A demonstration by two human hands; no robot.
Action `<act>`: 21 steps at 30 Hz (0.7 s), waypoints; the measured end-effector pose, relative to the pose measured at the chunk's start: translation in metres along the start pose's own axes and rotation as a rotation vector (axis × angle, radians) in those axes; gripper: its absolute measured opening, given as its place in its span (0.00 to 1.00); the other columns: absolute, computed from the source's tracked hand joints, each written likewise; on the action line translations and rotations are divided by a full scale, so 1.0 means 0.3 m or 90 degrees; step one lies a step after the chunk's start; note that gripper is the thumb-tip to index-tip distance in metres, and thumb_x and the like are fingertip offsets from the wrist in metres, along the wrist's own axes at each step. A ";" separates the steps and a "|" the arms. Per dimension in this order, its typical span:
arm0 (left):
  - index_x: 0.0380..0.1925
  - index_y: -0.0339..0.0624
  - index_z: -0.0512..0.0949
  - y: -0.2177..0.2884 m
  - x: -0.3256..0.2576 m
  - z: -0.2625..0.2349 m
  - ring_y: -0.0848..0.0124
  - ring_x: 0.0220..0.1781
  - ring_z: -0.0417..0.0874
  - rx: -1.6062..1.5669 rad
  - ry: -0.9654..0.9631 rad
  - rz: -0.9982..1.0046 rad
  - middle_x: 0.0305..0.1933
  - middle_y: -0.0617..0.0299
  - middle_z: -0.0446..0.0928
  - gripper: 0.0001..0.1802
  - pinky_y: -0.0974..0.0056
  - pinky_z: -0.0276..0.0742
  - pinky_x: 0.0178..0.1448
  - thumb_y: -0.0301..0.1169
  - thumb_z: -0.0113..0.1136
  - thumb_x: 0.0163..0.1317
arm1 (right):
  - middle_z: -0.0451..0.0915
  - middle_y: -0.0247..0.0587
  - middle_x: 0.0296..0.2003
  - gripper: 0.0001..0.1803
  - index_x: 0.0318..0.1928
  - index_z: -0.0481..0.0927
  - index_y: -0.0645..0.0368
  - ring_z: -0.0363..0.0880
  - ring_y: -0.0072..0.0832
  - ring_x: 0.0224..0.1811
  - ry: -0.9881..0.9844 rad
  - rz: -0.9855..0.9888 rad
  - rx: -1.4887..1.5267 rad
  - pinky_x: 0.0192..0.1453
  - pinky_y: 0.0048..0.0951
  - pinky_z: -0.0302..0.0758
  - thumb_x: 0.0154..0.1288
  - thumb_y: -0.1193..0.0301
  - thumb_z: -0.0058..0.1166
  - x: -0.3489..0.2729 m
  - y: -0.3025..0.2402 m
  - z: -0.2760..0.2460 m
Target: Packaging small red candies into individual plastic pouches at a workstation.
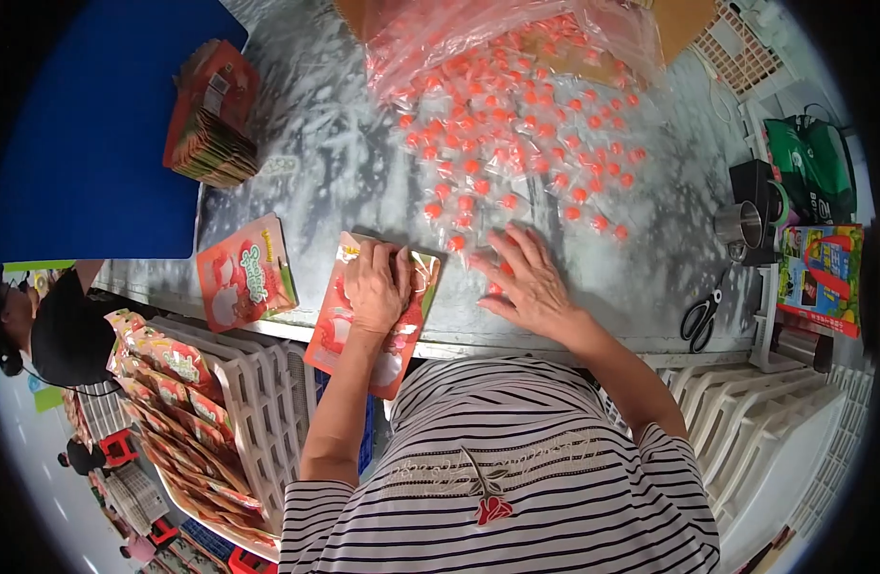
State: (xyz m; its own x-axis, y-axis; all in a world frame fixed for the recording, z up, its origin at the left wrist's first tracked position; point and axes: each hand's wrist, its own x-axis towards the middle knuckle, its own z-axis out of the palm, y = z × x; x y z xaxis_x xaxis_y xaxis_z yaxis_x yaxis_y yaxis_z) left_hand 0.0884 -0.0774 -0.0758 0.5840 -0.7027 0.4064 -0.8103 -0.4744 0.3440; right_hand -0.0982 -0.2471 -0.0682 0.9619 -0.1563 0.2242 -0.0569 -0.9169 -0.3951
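Across a mottled grey counter (325,143), a worker's bare hands lie side by side, one on a pouch and the other at the near fringe of a spill of candy. The left hand (376,290) rests palm down on the upper half of a red pouch (402,335), fingers bent; whether that grip pinches the film or only presses it cannot be told. The pouch lies flat, directly beneath the left hand and to the left of the right, its long axis slanting from the lower left to the upper right, its far end toward the candies, its near end jutting past the counter's edge. The right hand (528,290) is palm down and spread, its grip loose, with red candy (495,286) showing between thumb and fingers. Beyond its fingertips, away from the worker, fans the main heap of wrapped candies (516,143), nearer to the right hand than to the left. One loose candy (457,243) sits between the hands, just off the pouch's upper right corner. Farther left lies a second pouch (246,275).
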 end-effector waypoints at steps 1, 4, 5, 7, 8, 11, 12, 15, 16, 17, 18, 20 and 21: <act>0.30 0.42 0.76 -0.002 -0.003 -0.003 0.57 0.30 0.76 0.004 0.003 0.000 0.33 0.57 0.73 0.08 0.56 0.71 0.34 0.34 0.59 0.62 | 0.63 0.49 0.63 0.31 0.61 0.73 0.47 0.54 0.50 0.70 0.003 -0.004 0.002 0.72 0.54 0.54 0.56 0.55 0.63 0.002 -0.002 0.004; 0.32 0.42 0.76 -0.005 -0.007 -0.016 0.54 0.33 0.78 -0.028 -0.024 -0.031 0.35 0.55 0.75 0.07 0.54 0.71 0.36 0.33 0.58 0.63 | 0.66 0.47 0.59 0.28 0.56 0.76 0.49 0.57 0.49 0.68 0.017 -0.034 0.009 0.71 0.53 0.56 0.54 0.57 0.65 0.004 -0.003 0.011; 0.32 0.42 0.76 -0.008 -0.004 -0.027 0.54 0.33 0.78 -0.024 -0.022 -0.029 0.35 0.55 0.75 0.07 0.54 0.71 0.36 0.33 0.58 0.63 | 0.67 0.46 0.57 0.25 0.53 0.78 0.49 0.59 0.48 0.66 0.031 -0.039 0.006 0.69 0.52 0.58 0.54 0.58 0.65 0.007 -0.006 0.007; 0.33 0.40 0.76 -0.012 0.008 -0.051 0.52 0.35 0.78 -0.106 -0.089 -0.020 0.36 0.53 0.75 0.04 0.54 0.72 0.38 0.29 0.56 0.63 | 0.68 0.44 0.55 0.22 0.49 0.79 0.50 0.61 0.47 0.65 0.050 -0.044 0.002 0.67 0.50 0.61 0.53 0.60 0.65 0.006 -0.006 0.004; 0.33 0.40 0.76 -0.012 0.015 -0.070 0.52 0.35 0.78 -0.103 -0.086 -0.017 0.36 0.53 0.75 0.04 0.54 0.72 0.38 0.29 0.56 0.63 | 0.69 0.43 0.53 0.20 0.47 0.79 0.51 0.63 0.45 0.61 0.050 -0.050 0.006 0.64 0.49 0.64 0.53 0.62 0.65 0.000 -0.004 0.007; 0.37 0.37 0.76 -0.007 0.021 -0.124 0.49 0.37 0.79 -0.170 -0.141 -0.010 0.38 0.51 0.75 0.04 0.52 0.74 0.40 0.24 0.55 0.61 | 0.72 0.39 0.47 0.18 0.44 0.79 0.52 0.69 0.40 0.53 0.065 -0.066 -0.023 0.55 0.43 0.70 0.52 0.65 0.65 -0.026 -0.005 0.012; 0.38 0.37 0.76 -0.005 0.015 -0.136 0.48 0.36 0.79 -0.185 -0.172 -0.005 0.38 0.50 0.75 0.06 0.52 0.75 0.40 0.22 0.55 0.61 | 0.73 0.37 0.44 0.16 0.43 0.78 0.53 0.72 0.37 0.49 0.074 -0.072 -0.056 0.49 0.39 0.73 0.52 0.67 0.65 -0.033 -0.004 0.015; 0.39 0.37 0.75 0.053 0.009 -0.180 0.49 0.36 0.80 -0.180 -0.207 0.033 0.39 0.48 0.75 0.08 0.52 0.77 0.39 0.22 0.56 0.59 | 0.74 0.34 0.36 0.14 0.39 0.79 0.54 0.74 0.35 0.36 0.164 -0.057 -0.070 0.37 0.32 0.76 0.51 0.72 0.65 -0.047 0.005 0.034; 0.39 0.37 0.76 0.085 0.009 -0.201 0.50 0.36 0.81 -0.160 -0.238 0.047 0.40 0.49 0.76 0.08 0.53 0.78 0.39 0.21 0.56 0.59 | 0.74 0.34 0.36 0.14 0.39 0.79 0.54 0.74 0.35 0.36 0.166 -0.058 -0.067 0.37 0.32 0.76 0.51 0.72 0.65 -0.047 0.015 0.036; 0.40 0.37 0.76 0.106 0.003 -0.212 0.50 0.36 0.81 -0.141 -0.269 0.060 0.41 0.50 0.76 0.09 0.53 0.79 0.39 0.20 0.56 0.59 | 0.75 0.34 0.34 0.11 0.37 0.79 0.56 0.75 0.31 0.33 0.179 -0.014 -0.008 0.34 0.29 0.76 0.53 0.74 0.64 -0.042 0.031 0.036; 0.41 0.37 0.75 0.106 -0.016 -0.199 0.52 0.36 0.82 -0.140 -0.253 0.120 0.43 0.52 0.76 0.10 0.55 0.79 0.38 0.21 0.56 0.58 | 0.76 0.33 0.31 0.08 0.35 0.79 0.57 0.77 0.28 0.29 0.190 0.031 0.051 0.32 0.27 0.76 0.54 0.75 0.64 -0.037 0.046 0.038; 0.41 0.37 0.75 0.147 -0.021 -0.202 0.53 0.36 0.82 -0.121 -0.266 0.157 0.44 0.52 0.76 0.10 0.55 0.79 0.38 0.21 0.56 0.58 | 0.76 0.34 0.28 0.07 0.35 0.78 0.59 0.76 0.25 0.26 0.194 0.171 0.219 0.28 0.27 0.74 0.57 0.74 0.63 -0.034 0.076 0.062; 0.41 0.37 0.74 0.169 -0.023 -0.205 0.54 0.36 0.82 -0.104 -0.279 0.192 0.45 0.52 0.76 0.10 0.56 0.79 0.38 0.22 0.56 0.58 | 0.76 0.35 0.25 0.06 0.34 0.78 0.60 0.75 0.21 0.23 0.193 0.311 0.386 0.24 0.27 0.73 0.59 0.74 0.62 -0.038 0.084 0.071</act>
State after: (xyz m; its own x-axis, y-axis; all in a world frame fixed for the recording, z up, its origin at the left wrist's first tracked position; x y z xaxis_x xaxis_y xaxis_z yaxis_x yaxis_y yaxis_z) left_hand 0.0463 -0.0641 -0.0089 0.2236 -0.9660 0.1300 -0.9000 -0.1535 0.4081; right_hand -0.1050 -0.2608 -0.0996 0.7479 -0.6563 0.0995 -0.2109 -0.3770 -0.9019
